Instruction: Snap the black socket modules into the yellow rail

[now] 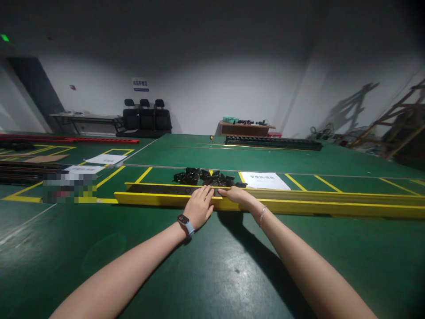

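A long yellow channel-shaped rail (308, 207) lies across the green table (212, 266), running out of view on the right. Inside its left part is a dark strip (159, 189). My left hand (199, 206) reaches over the near wall, its fingers close together on the dark strip; whether they grip anything is hidden. Just to the right, my right hand (235, 195) rests at the channel, with a finger pointing left toward the strip's end; its other fingers are hidden. Behind the rail sits a pile of small black parts (215, 178).
A white paper sign (265, 180) lies behind the rail. Farther back are a black slotted rail (272, 142), a screwdriver (211, 138) and thin rods. Dark bars (29, 173) and red rails (99, 140) lie at left. Black chairs (146, 119) stand by the wall.
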Motion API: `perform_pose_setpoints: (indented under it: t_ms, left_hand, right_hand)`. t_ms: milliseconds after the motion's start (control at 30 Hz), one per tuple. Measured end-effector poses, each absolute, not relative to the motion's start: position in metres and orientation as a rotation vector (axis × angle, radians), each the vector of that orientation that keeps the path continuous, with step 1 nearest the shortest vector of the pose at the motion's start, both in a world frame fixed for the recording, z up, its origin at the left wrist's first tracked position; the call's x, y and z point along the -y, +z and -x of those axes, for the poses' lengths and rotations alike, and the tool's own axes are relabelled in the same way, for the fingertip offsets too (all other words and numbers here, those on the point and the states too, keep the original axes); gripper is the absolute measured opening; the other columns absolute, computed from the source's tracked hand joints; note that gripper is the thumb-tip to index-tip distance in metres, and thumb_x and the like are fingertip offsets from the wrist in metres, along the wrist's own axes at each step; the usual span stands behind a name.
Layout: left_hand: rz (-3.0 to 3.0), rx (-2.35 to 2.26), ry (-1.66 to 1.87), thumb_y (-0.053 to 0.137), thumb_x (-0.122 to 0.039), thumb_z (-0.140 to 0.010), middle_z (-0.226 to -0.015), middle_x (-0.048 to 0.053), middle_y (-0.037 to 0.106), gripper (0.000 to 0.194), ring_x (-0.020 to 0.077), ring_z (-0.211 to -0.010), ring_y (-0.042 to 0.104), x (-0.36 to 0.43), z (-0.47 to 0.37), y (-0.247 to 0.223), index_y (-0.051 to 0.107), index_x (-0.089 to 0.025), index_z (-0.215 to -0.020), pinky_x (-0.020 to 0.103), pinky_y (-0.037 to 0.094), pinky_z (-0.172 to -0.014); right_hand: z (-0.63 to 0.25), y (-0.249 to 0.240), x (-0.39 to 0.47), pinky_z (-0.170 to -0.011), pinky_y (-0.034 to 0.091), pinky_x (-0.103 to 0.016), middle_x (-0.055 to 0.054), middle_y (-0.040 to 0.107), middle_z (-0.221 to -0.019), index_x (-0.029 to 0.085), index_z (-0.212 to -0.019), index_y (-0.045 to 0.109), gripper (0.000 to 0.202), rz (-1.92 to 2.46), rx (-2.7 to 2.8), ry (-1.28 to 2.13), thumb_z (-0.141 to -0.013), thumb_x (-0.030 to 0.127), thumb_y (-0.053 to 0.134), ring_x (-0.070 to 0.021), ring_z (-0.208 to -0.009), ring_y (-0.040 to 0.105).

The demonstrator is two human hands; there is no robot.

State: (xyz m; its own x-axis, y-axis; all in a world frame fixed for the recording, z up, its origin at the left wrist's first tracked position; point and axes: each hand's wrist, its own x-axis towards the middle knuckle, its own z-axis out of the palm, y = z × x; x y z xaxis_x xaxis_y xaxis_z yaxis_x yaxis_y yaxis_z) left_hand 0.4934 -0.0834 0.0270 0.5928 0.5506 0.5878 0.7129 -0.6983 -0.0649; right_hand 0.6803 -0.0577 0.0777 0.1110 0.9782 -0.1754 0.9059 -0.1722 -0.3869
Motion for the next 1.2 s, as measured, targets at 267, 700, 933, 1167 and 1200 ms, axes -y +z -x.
perform_pose_setpoints:
  t_ms: [267, 700, 933, 1167, 1200]
  left_hand:
    - [2.524, 1.021, -0.819, 0.046, -0.029, -0.085, -0.139, 0.017, 0.043, 0.051, 0.0268, -0.13, 0.037, 0.083, -0.494, 0.026, 0.039, -0.011, -0.133, 0.045, 0.031, -0.106]
    - [2.551, 1.036, -0.796, 0.048, -0.024, -0.082, -0.139, 0.018, 0.043, 0.055, 0.0262, -0.132, 0.034, 0.082, -0.492, 0.026, 0.038, -0.006, -0.133, 0.043, 0.029, -0.108]
    - [2.554, 1.04, -0.786, 0.046, -0.026, -0.083, -0.14, 0.017, 0.042, 0.054, 0.0267, -0.132, 0.035, 0.083, -0.493, 0.026, 0.038, -0.007, -0.133, 0.043, 0.028, -0.108]
    - [2.555, 1.029, -0.823, 0.048, -0.022, -0.082, -0.138, 0.017, 0.044, 0.054, 0.0269, -0.13, 0.037, 0.084, -0.493, 0.028, 0.039, -0.007, -0.133, 0.045, 0.031, -0.107]
    - [2.557, 1.025, -0.825, 0.048, -0.021, -0.081, -0.138, 0.017, 0.044, 0.054, 0.0271, -0.13, 0.037, 0.083, -0.493, 0.028, 0.039, -0.007, -0.133, 0.045, 0.031, -0.107]
  right_hand:
    - [-0.671, 0.075, 0.089, -0.085, 0.041, -0.037, -0.021, 0.065, -0.102, 0.007, -0.098, 0.067, 0.061, 2.197, 1.873, 0.287, -0.089, 0.056, 0.031, -0.0308, -0.1, 0.059]
    - [-0.626, 0.062, 0.139, -0.062, 0.038, -0.026, -0.005, 0.067, -0.085, 0.023, -0.124, 0.034, 0.034, 1.992, 2.093, 0.017, -0.09, 0.027, 0.038, -0.0215, -0.078, 0.065]
    - [-0.633, 0.066, 0.14, -0.062, 0.04, -0.026, -0.005, 0.068, -0.085, 0.028, -0.13, 0.031, 0.041, 2.054, 2.123, 0.027, -0.09, 0.025, 0.039, -0.0215, -0.078, 0.067]
    - [-0.631, 0.077, 0.143, -0.065, 0.044, -0.024, -0.008, 0.069, -0.089, 0.028, -0.131, 0.032, 0.042, 2.092, 2.232, -0.166, -0.091, 0.018, 0.038, -0.0203, -0.08, 0.067]
    - [-0.63, 0.078, 0.144, -0.065, 0.045, -0.025, -0.008, 0.069, -0.088, 0.028, -0.131, 0.033, 0.041, 2.089, 2.244, -0.189, -0.091, 0.017, 0.038, -0.0205, -0.079, 0.067]
